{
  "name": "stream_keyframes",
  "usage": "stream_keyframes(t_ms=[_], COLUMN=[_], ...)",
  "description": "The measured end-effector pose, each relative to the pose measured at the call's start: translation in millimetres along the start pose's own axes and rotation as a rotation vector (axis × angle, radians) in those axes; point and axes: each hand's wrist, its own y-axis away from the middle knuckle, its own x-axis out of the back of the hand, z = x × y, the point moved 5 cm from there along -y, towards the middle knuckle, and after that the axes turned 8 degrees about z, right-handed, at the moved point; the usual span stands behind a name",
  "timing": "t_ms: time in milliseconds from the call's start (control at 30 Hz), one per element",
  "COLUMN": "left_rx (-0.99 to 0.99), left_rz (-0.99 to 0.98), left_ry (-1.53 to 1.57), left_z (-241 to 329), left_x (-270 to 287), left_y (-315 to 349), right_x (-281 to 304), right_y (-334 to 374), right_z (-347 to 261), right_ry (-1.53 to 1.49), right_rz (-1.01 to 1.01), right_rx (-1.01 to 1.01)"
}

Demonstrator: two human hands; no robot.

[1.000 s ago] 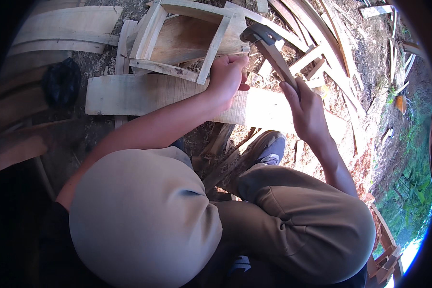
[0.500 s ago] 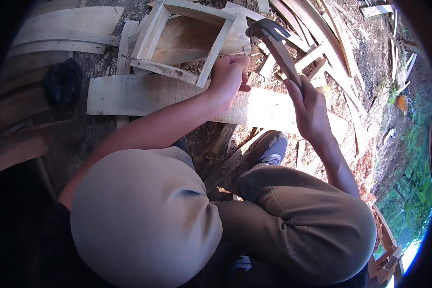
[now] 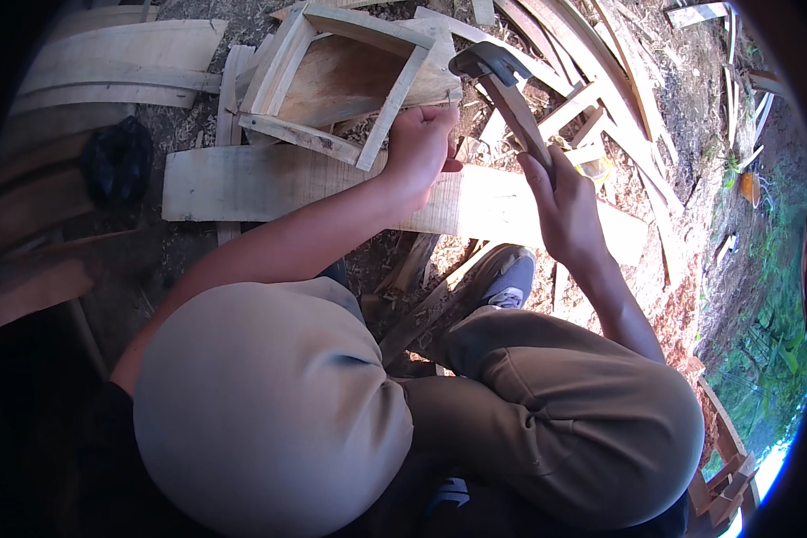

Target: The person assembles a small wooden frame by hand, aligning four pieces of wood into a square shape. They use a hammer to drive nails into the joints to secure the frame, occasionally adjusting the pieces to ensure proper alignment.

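A claw hammer [image 3: 518, 112] with a wooden handle and dark metal head is gripped in my right hand [image 3: 567, 202]. Its head is raised just beyond my left hand [image 3: 420, 152], which is closed in a pinch at the right side of a wooden frame [image 3: 390, 108]. From the pinched fingertips a thin nail [image 3: 449, 99] sticks up. The frame has four sides and rests tilted over a broad piece of wood [image 3: 350, 76]. Under my left wrist lies a long pale plank [image 3: 269, 184].
Wood strips and offcuts [image 3: 592, 108] lie scattered at the far right among shavings. Several boards [image 3: 125, 58] are stacked at the far left, near a black plastic bag [image 3: 117, 161]. My bent knees [image 3: 269, 403] fill the near side, and a shoe [image 3: 508, 276] stands beside the plank.
The hammer and my right hand have shifted slightly left, toward my left hand. My left hand keeps its pinch at the frame's side.
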Motion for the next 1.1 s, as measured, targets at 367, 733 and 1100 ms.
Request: stream_keyframes(t_ms=[367, 733, 1100], left_rx=[-0.017, -0.029, -0.064], left_rz=[-0.028, -0.015, -0.016], left_ry=[-0.006, -0.013, 0.009], left_z=[-9.7, -7.7, 1.3], left_x=[0.0, 4.9, 2.3], left_y=[-13.2, -8.8, 4.6], right_x=[-3.8, 3.5, 5.2], right_y=[-5.1, -0.7, -10.7], right_z=[9.2, -10.7, 13.5], right_ry=[0.068, 0.003, -0.088], right_rz=[-0.07, -0.047, -0.036], right_rx=[-0.068, -0.043, -0.17])
